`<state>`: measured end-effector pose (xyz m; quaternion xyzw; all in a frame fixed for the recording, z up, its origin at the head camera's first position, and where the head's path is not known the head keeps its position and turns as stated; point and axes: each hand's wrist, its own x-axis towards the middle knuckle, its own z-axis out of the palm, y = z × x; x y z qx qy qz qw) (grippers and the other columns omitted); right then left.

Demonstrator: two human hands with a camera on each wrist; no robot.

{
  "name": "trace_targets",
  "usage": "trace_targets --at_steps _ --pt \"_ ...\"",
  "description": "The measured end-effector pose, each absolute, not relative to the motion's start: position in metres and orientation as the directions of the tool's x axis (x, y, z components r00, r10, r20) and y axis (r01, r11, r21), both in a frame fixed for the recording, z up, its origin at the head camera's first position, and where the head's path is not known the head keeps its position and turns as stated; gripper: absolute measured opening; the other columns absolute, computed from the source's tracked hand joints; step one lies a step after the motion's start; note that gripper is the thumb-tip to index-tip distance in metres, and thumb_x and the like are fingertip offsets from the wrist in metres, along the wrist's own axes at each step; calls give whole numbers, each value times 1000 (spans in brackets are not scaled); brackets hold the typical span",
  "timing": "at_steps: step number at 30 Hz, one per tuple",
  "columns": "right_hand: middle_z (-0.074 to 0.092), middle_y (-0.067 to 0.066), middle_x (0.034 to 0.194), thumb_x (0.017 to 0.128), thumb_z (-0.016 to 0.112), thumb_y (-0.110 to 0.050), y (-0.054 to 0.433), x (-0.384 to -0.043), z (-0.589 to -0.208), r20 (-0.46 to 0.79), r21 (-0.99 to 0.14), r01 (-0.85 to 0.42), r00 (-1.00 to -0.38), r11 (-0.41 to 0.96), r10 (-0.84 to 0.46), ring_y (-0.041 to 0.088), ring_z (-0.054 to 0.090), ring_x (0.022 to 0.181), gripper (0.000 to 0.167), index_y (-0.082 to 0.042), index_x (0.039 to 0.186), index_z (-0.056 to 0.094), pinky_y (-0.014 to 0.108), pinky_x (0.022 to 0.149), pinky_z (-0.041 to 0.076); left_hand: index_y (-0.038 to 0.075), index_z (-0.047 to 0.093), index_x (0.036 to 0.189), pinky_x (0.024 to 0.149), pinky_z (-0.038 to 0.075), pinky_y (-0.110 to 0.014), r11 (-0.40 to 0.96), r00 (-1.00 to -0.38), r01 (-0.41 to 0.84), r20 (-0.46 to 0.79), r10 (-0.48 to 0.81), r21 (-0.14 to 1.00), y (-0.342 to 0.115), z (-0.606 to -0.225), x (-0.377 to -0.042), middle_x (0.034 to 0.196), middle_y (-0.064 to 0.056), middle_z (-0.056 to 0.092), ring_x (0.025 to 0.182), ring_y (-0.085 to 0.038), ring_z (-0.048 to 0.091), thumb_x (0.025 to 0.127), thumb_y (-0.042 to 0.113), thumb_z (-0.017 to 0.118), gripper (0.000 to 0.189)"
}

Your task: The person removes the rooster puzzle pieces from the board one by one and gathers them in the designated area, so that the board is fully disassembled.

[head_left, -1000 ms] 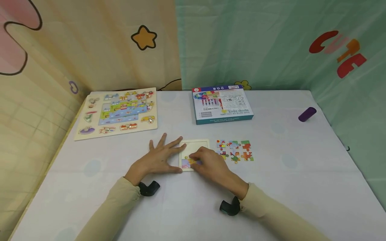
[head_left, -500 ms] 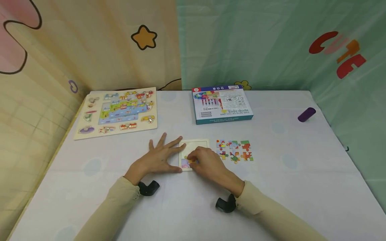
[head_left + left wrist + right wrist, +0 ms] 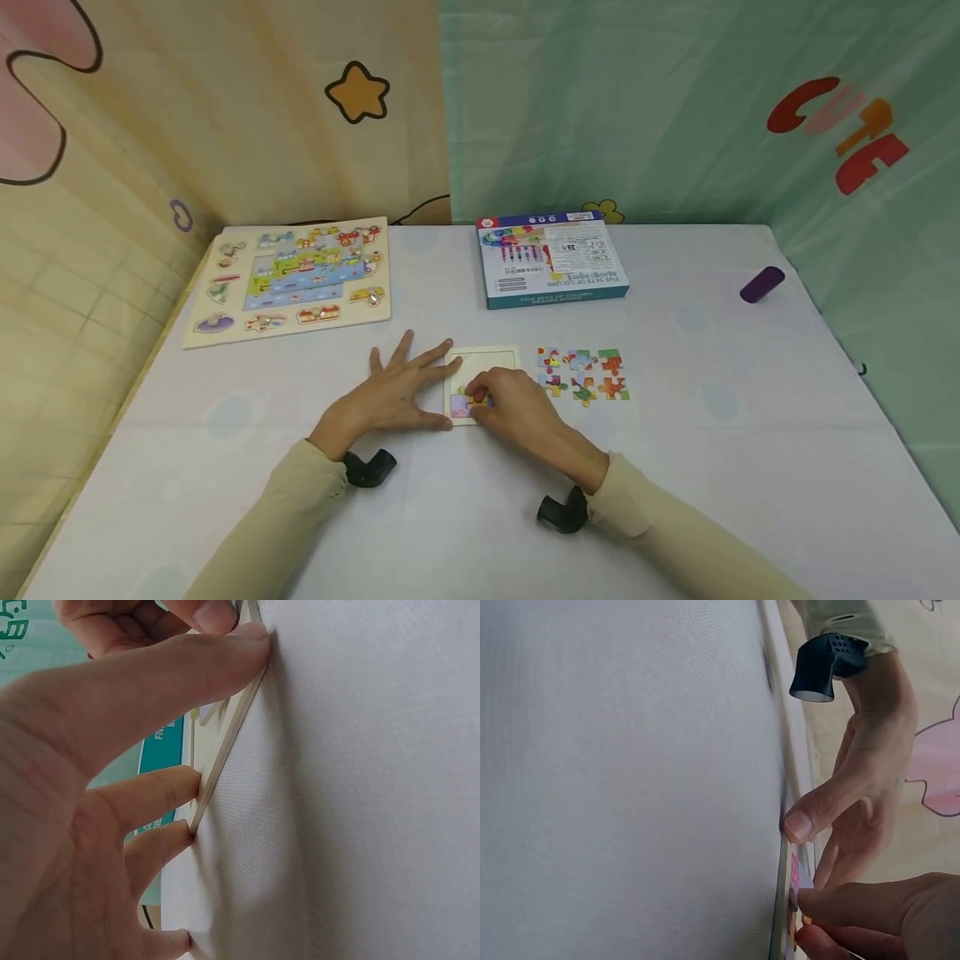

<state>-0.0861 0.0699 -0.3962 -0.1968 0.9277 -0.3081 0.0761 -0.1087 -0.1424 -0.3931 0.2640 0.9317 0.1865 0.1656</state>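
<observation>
A small cream puzzle tray (image 3: 487, 360) lies on the white cloth in the middle of the head view. My left hand (image 3: 393, 396) is spread at its left side, thumb at the near corner and fingertips at the edge. In the left wrist view, the thumb (image 3: 244, 652) presses on the tray's rim. Over the tray's lower row, my right hand (image 3: 525, 408) pinches a yellow-orange jigsaw piece (image 3: 480, 401), mostly covered by the fingers. Left of it, a pink-purple jigsaw piece (image 3: 458, 406) sits in the tray's lower left corner.
Several loose jigsaw pieces (image 3: 612, 388) lie in two rows right of the tray. Wooden peg puzzle boards (image 3: 292, 321) stand stacked at the back left. A boxed bead set (image 3: 555, 258) lies behind the tray, and a purple cylinder (image 3: 762, 285) is at the far right.
My right hand has shifted slightly left along the tray's lower row and now stays nearly still there. The left hand has not moved.
</observation>
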Motion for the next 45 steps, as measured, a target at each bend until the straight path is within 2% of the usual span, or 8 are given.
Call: trace_targets --at_steps 11,17,28,36,45 --pt "72 -4 82 84 77 -7 76 -84 -404 95 -748 -316 -921 584 -377 3 56 63 7 -12 88 73 21 57 48 23 45 149 98 -2 -82 787 -806 430 -203 556 443 -142 -394 -108 163 0 20 145 -50 -5 76 54 79 86" --pt "72 -6 80 83 79 -9 84 -82 -401 86 -810 -256 -942 528 -326 5 56 61 7 -13 88 75 23 55 46 23 45 149 99 -3 -82 785 -805 426 -209 556 450 -141 -394 -108 163 1 19 145 -50 -6 76 54 79 86" --pt "71 -10 79 81 81 -13 121 -74 -401 9 -797 -146 -973 586 -230 11 50 56 8 -17 87 79 24 50 39 23 44 149 99 -2 -82 794 -805 434 -213 554 426 -139 -392 -109 163 0 20 145 -51 -3 76 53 79 87" --pt "73 -5 90 81 81 -14 153 -65 -403 -40 -777 -74 -985 625 -165 13 52 65 8 -17 89 79 24 56 41 22 43 150 99 -2 -82 793 -800 436 -221 558 427 -139 -390 -109 163 -1 19 145 -51 -4 77 52 79 87" --pt "73 -5 89 82 80 -15 176 -61 -405 -57 -758 -52 -988 650 -145 11 59 73 9 -16 90 79 24 62 46 22 43 150 99 -3 -82 794 -801 433 -222 556 426 -141 -393 -109 163 0 19 145 -51 -4 76 52 79 87"
